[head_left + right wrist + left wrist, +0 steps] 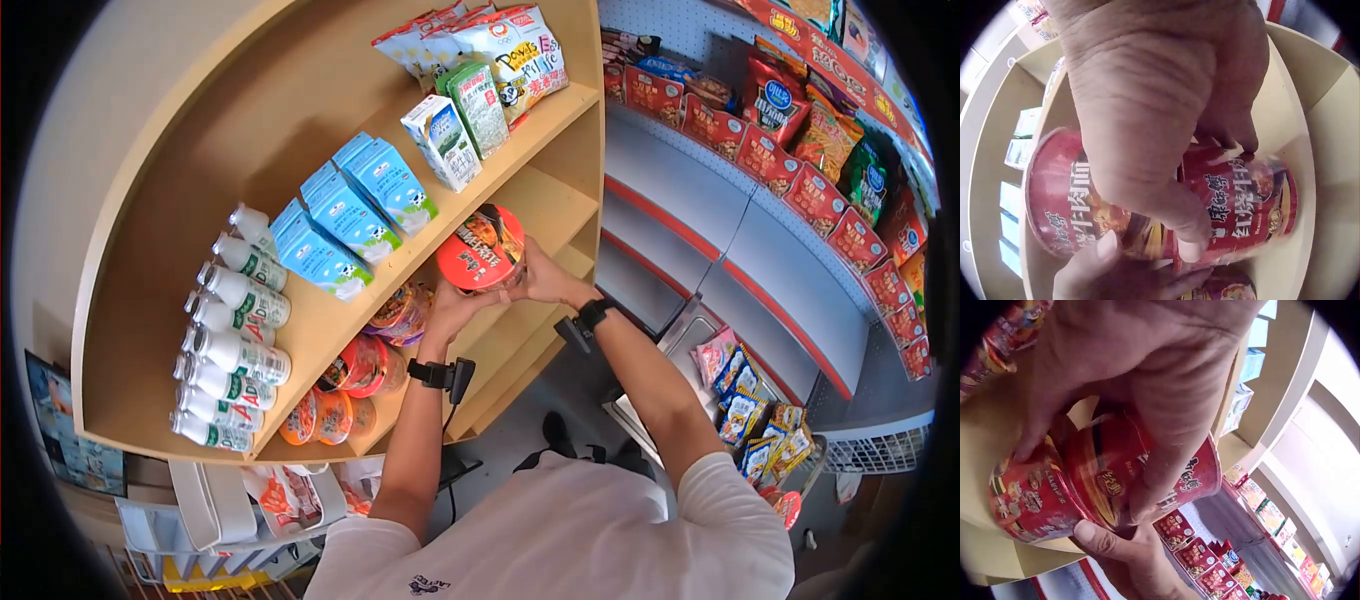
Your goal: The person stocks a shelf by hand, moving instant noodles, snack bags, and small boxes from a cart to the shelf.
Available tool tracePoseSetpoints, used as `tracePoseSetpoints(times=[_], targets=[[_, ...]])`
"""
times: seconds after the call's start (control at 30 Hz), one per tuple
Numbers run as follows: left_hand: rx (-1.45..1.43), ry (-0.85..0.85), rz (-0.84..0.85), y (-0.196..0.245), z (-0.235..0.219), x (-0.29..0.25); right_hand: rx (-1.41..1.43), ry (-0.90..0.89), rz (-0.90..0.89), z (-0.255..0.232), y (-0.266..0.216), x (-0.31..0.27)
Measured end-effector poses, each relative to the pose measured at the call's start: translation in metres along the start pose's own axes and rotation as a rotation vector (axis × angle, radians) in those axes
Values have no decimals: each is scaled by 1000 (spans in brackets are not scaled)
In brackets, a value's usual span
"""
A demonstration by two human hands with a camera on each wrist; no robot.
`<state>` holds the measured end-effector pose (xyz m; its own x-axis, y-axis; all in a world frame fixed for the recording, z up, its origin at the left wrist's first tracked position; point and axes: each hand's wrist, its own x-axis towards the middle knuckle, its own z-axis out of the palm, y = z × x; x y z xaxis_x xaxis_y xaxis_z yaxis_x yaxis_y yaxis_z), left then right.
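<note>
Both hands grip two red instant noodle cups stacked end to end, at the middle tier of a wooden shelf. From the head view, only the red lid of the upper noodle cup (482, 247) shows; the lower noodle cup (1260, 209) appears in the wrist views. My left hand (458, 312) holds the stack from the near left side, its fingers curled around the walls. On the other side, my right hand (548, 280) wraps the cups, its thumb pressed near the seam between them. In the left wrist view, both thumbs lie close together on the red walls.
The wooden shelf (400, 275) carries milk cartons (365, 195), white bottles (235, 330) and snack bags (515, 55) on its upper tier. More noodle cups (355, 365) stand below, left of my left forearm. Across the aisle, a metal rack (690, 215) holds red snack boxes and bags.
</note>
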<state>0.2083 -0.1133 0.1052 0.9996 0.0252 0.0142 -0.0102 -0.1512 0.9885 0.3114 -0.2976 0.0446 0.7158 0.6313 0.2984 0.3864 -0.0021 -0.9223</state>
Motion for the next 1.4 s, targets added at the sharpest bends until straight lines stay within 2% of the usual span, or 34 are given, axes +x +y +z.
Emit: tracePoseSetpoints(times=[0.1,0.17,0.3,0.37,0.4,0.47,0.5,0.53,0.57,0.6,0.63,0.67,0.73,0.77,0.83,0.87,0.93,1.03,1.1,1.17,1.27,1.4], targets=[[-93,68,-69,-22,-8,10,1,-91,3,-2,8,23],[-127,232,19,-39,-7,15,15,-150,25,-4,16,37],[-168,257,71,-58,-10,26,7,-200,70,-3,13,48],[-103,412,191,-67,-10,33,8,-193,63,-1,8,57],[-102,417,197,-63,-6,31,27,-170,39,5,9,58],[-25,534,150,-61,7,18,48,-156,15,4,15,58],[-24,545,146,-60,16,8,-61,-168,-23,0,9,56],[18,557,70,-60,27,-1,-169,-179,-62,-3,7,54],[63,569,-10,-62,36,-12,-160,-190,-63,-5,5,52],[66,581,-14,-77,43,-19,-23,-201,-87,-9,5,52],[17,567,8,-101,48,-24,114,-213,-109,-12,7,54],[-34,555,27,-116,53,-29,121,-230,-108,-10,17,57],[-80,563,-9,-110,61,-29,307,-245,-20,-3,29,68],[-124,551,-36,-106,62,-27,310,-265,-22,-1,35,71],[-135,531,-44,-81,64,-24,150,-364,146,-1,12,74],[-144,491,-53,-72,64,-25,150,-383,139,3,9,77],[-151,545,-22,-72,65,-25,98,-411,179,12,6,83],[-140,563,33,-86,63,-29,-18,-353,89,28,23,90],[-123,545,59,-94,61,-33,33,-363,108,27,24,88],[21,551,-54,-95,60,-35,82,-365,129,26,16,87],[-56,477,-115,-83,61,-47,65,-364,128,22,12,87],[-96,365,-143,-96,54,-85,185,-392,60,19,8,77]])
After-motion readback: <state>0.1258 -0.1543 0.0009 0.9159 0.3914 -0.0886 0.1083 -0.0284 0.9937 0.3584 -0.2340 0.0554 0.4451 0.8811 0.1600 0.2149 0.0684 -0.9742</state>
